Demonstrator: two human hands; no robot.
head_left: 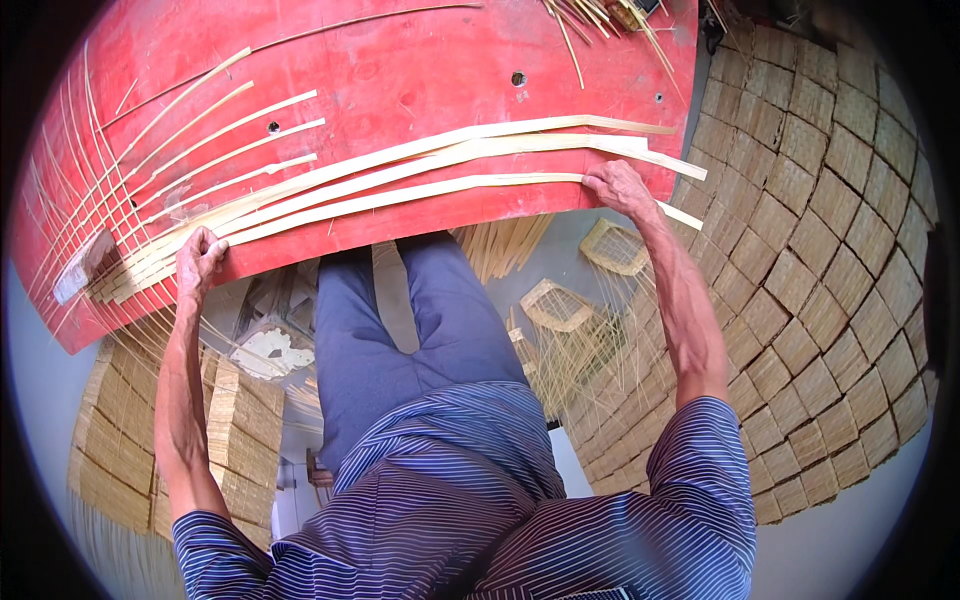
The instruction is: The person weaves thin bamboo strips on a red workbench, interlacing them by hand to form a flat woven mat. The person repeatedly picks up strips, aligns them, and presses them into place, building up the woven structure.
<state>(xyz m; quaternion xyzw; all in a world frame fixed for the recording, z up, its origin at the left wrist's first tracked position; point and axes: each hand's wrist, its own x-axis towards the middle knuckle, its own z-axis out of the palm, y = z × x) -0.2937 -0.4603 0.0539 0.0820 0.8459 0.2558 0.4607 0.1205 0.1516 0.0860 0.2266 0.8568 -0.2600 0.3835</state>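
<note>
Long pale bamboo strips (420,165) lie side by side across a red work board (400,70). My left hand (198,258) presses on the strips' left ends at the board's near edge. My right hand (617,186) rests on the nearest strip (400,196) close to its right end, fingers curled over it. Thinner bamboo slivers (190,130) fan out over the board's left part. The strips run from lower left to upper right between my two hands.
Stacks of square woven bamboo mats (820,250) fill the floor to the right. More woven stacks (120,430) sit at lower left. Small half-woven baskets (556,305) and loose sticks lie beneath the board by my legs. A bundle of slivers (600,15) lies at the board's far edge.
</note>
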